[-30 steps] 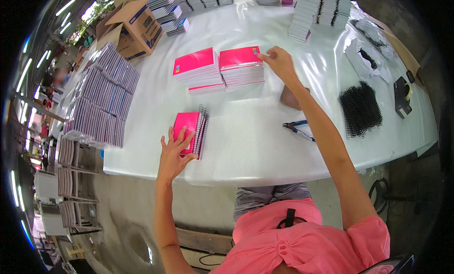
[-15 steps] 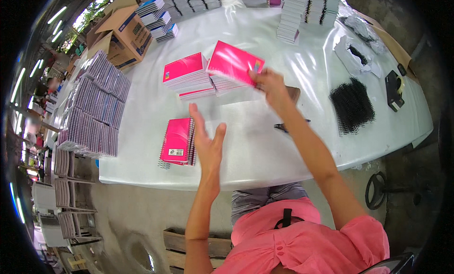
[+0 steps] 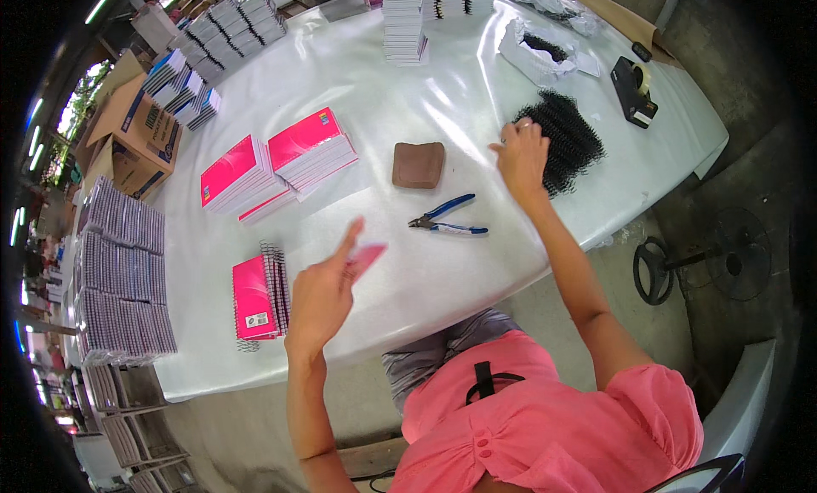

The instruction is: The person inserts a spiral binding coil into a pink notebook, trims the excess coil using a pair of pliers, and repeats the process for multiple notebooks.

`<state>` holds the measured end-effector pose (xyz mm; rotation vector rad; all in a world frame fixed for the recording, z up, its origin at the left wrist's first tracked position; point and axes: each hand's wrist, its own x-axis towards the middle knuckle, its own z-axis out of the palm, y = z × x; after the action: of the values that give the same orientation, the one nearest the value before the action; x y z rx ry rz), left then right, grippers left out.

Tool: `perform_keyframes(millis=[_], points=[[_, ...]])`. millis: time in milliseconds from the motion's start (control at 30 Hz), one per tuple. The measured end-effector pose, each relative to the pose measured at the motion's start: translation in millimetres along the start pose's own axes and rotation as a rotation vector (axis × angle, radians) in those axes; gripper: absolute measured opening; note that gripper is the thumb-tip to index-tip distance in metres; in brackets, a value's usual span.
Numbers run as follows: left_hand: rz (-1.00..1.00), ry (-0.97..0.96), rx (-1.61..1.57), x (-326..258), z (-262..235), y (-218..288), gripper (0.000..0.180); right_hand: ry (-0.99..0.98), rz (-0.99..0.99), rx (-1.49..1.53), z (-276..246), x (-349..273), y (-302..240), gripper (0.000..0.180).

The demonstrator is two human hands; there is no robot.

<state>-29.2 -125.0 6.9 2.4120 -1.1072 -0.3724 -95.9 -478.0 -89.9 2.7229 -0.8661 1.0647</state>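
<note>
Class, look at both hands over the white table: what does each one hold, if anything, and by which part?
The left hand grips a thin pink cover by its near end. The right hand touches the black spiral coils; a hold cannot be told.

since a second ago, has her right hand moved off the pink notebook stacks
Yes. The right hand has gone rightward from the pink notebook stacks, past the brown pad, to the black coil pile.

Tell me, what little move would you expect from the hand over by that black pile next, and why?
Probably pinching one coil free. The right hand rests at the edge of the black spiral coils, while the left hand holds a pink booklet raised over the white table, seemingly unbound; bound notebooks lie beside it.
</note>
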Motion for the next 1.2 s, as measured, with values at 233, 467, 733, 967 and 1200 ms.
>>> perform_keyframes(millis=[233, 467, 733, 967, 1200], points=[[-0.019, -0.027, 0.208, 4.0, 38.2, -8.3, 0.052, -0.17, -0.2, -0.213, 21.2, 10.5, 36.3, 0.012], [-0.041, -0.018, 0.247, 2.9, 41.0, -10.3, 0.05, -0.374, -0.331, 0.834, -37.9, -6.1, -46.1, 0.014], [0.033, 0.144, 0.316, 4.2, 52.1, -22.9, 0.049, -0.791, -0.351, 1.287, -56.6, -40.2, -120.7, 0.014], [-0.017, 0.119, 0.317, 4.3, 47.0, -23.0, 0.05, -1.201, -0.496, 1.109, -53.2, -21.4, -117.6, 0.013], [-0.018, 0.109, 0.18, 6.8, 40.2, -5.8, 0.048, -0.683, -0.685, 0.979, -64.8, -28.5, -121.7, 0.014]])
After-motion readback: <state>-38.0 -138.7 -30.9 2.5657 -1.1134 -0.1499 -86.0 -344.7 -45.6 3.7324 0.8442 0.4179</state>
